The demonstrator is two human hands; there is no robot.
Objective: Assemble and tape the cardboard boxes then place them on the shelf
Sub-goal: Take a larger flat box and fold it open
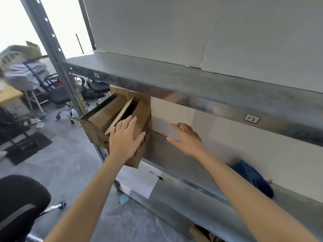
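Here, the shelf label [251, 118] reads "1-2". Your left hand [125, 137] lies flat, fingers straight, on the cardboard box [141, 110]; your right hand [187, 138] spreads empty by the white box [171, 110].

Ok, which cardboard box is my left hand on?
The brown open cardboard box next to the pale cardboard box; the other brown box sits further left.

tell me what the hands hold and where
Nothing is gripped. The left hand lies flat on the brown box; the right hand is spread open at the white box.
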